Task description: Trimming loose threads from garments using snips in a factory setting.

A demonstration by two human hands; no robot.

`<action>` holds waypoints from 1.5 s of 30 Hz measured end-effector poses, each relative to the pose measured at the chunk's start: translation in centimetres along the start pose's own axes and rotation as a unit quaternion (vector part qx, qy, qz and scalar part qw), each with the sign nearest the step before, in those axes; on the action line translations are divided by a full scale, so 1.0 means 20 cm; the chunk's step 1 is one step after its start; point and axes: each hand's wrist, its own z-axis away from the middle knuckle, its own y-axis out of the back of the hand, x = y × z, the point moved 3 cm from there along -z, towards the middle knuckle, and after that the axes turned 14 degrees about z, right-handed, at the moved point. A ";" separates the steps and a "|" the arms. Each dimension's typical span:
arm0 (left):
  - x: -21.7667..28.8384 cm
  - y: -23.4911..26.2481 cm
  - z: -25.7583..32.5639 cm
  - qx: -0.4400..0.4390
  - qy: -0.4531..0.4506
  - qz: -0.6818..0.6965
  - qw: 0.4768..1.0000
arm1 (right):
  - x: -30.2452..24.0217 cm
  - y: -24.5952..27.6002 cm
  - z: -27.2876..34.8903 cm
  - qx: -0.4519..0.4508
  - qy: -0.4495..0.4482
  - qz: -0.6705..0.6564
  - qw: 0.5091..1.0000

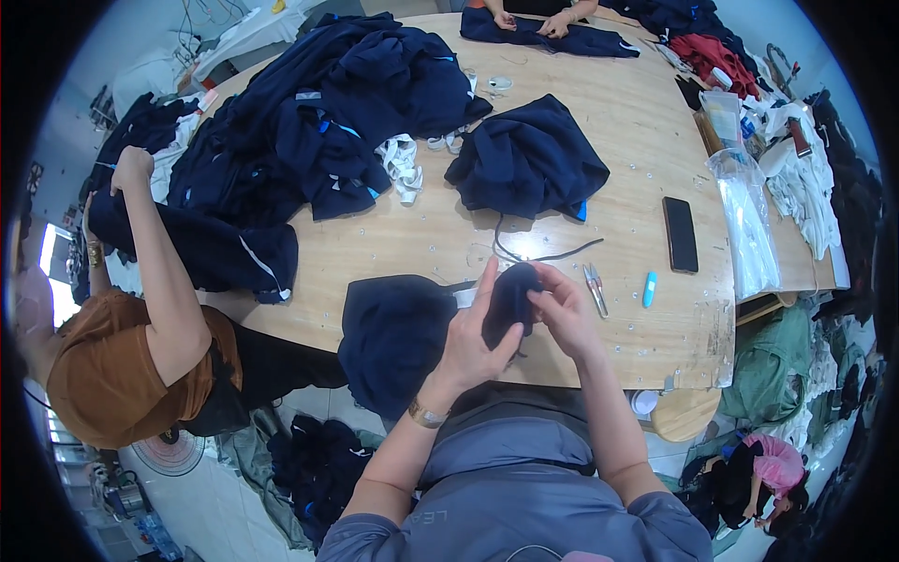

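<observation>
Near the table's front edge, my left hand (473, 342) and my right hand (565, 317) both hold a bunched part of a navy garment (398, 332). Its fabric is wrapped round between my left thumb and fingers, while my right fingertips pinch the upper right of the fold. The rest of the garment lies to the left and hangs over the edge. A white label (465, 297) shows beside my left fingers. Just beyond my hands, a dark cord (562, 255) lies in a loose loop on the wood. To the right of my right hand are thread snips (596, 290).
A blue cutter (649, 289) and a black phone (681, 234) lie on the right. Ahead is a folded navy garment (529, 159), with a large navy pile (346, 94) farther left. Co-workers handle navy garments at the left and far side. Plastic bags (744, 220) flank the right edge.
</observation>
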 end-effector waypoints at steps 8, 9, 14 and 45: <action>-0.10 0.03 0.01 0.064 -0.079 -0.081 0.991 | 0.05 0.00 -0.04 -0.050 -0.067 -0.187 0.979; -0.10 0.03 -0.01 0.072 -0.088 -0.090 0.989 | 0.06 -0.01 -0.05 -0.045 -0.075 -0.186 0.979; -0.14 0.01 -0.03 0.090 -0.144 -0.181 0.969 | 0.07 -0.02 -0.09 -0.023 -0.038 -0.128 0.991; -0.31 -0.01 0.03 0.056 -0.238 -0.229 0.942 | 0.21 -0.07 -0.22 0.227 0.117 0.319 0.913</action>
